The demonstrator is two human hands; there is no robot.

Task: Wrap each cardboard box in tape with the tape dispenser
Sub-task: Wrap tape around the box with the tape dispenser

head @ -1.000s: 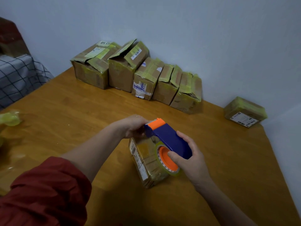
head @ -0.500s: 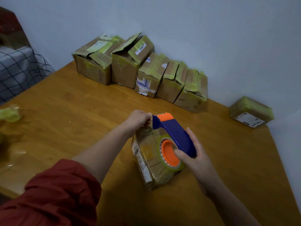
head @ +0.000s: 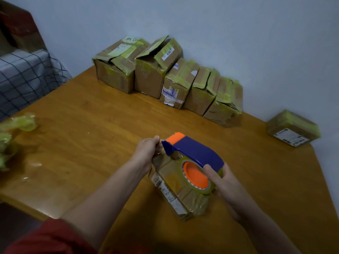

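The cardboard box (head: 171,187) lies on the worktop (head: 88,129) near its front edge, a little right of the middle, with its long axis running away from the person. It is glossy under layers of clear tape, and a white label runs along its left side. At the worktop's left edge sit crumpled wads of yellow-green tape (head: 20,123). Beyond that edge a dark-checked cloth (head: 25,76) covers some furniture. A red sleeve (head: 45,239) fills the lower left corner, and from it the bare forearm reaches to the left hand (head: 147,151). Its fingers are curled over the far end of the cardboard box and grip it there; whether they also pinch a tape end cannot be told. Just right of that hand is the orange nose of the tape dispenser (head: 196,153), whose blue body arches over the top of the box. Its tape roll (head: 197,177), on an orange hub, rests against the box's right side. The right hand (head: 226,182) is clamped on the rear of the dispenser, thumb laid across the orange hub and fingers wrapped behind. Along the back edge, against the wall, stands a row of five taped boxes (head: 165,79) touching side by side, several with loose flaps. A single flat taped box (head: 292,128) sits alone at the far right corner.
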